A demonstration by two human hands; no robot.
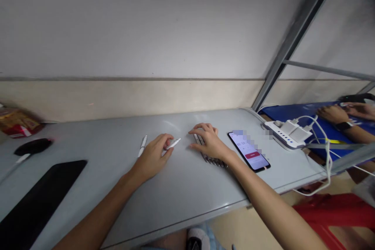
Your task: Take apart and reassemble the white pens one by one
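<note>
My left hand (154, 155) rests on the grey table (181, 187) and pinches a white pen (172, 144) between thumb and fingers. A second white pen (142, 146) lies on the table just left of that hand. My right hand (208, 141) lies palm down with curled fingers on a row of several silvery pens (215, 160). Whether the fingers grip one of them is hidden. A phone (249, 151) with a lit screen lies just right of my right hand.
A white power strip (285, 134) with plugs and cables sits at the table's right end. A black pad (38, 199) and a black mouse (32, 147) lie at the left, beside a snack packet (17, 123). Another person's hands (340, 115) rest on a blue surface far right.
</note>
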